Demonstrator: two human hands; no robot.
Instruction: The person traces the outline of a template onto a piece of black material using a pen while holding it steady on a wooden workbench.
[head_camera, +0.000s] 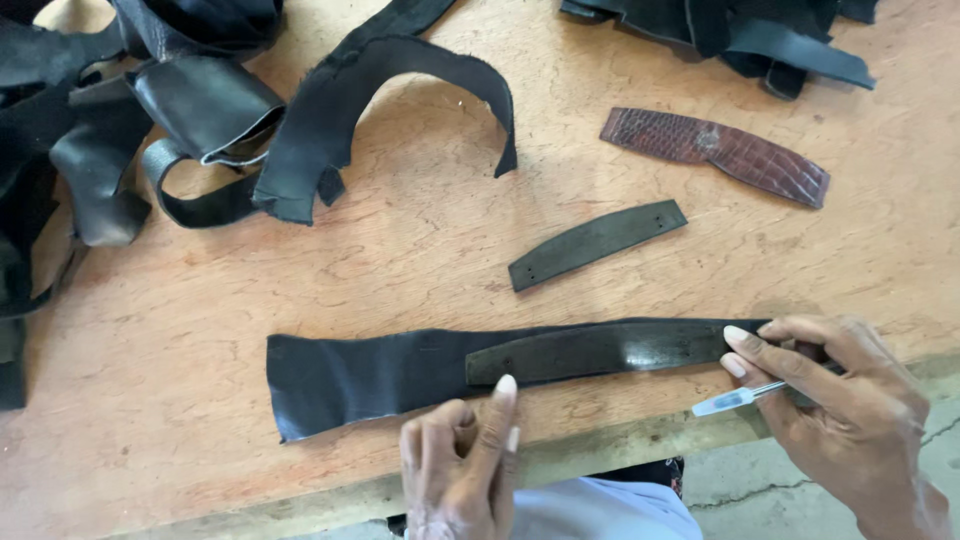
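Leather strip (370, 375), black and long, lies flat near the front edge of your wooden table (420, 240), with a dark curved template (600, 350) resting on top of it. Your left hand (462, 462) presses one outstretched finger onto the template's left end. Your right hand (845, 395) pins the template's right end with its fingertips while pinching a silver pen (738, 398). A second dark template (597, 243) and a reddish textured piece (716, 152) lie farther back, well apart.
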